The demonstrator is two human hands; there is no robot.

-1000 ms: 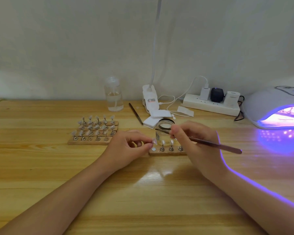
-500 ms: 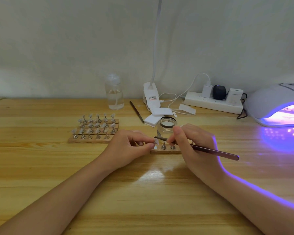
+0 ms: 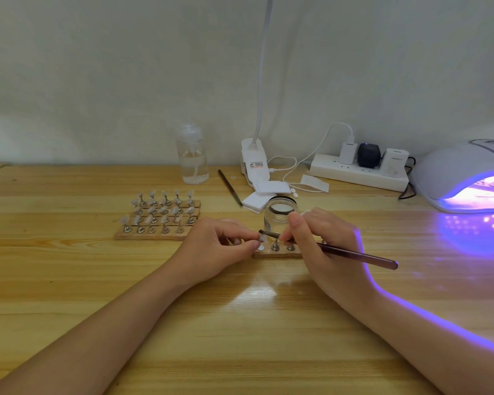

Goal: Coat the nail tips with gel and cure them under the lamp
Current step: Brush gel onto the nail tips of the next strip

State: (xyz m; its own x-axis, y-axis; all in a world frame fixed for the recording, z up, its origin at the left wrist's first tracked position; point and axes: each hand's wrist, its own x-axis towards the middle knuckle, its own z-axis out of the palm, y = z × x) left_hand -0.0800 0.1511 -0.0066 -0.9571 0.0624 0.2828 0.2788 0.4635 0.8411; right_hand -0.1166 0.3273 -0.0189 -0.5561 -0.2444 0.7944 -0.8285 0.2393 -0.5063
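At frame centre, one clear nail tip (image 3: 262, 238) is pinched in the left hand (image 3: 217, 249) grip; one brush (image 3: 340, 250) is held by the right hand (image 3: 322, 246), bristles on it. Two pegs stand on the small holder (image 3: 277, 254); three rows fill the rack (image 3: 159, 216) on the counter (image 3: 240, 323). One lamp (image 3: 465, 178) glows violet at right.

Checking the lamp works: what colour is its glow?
Violet-blue, inside the curing lamp; head view.
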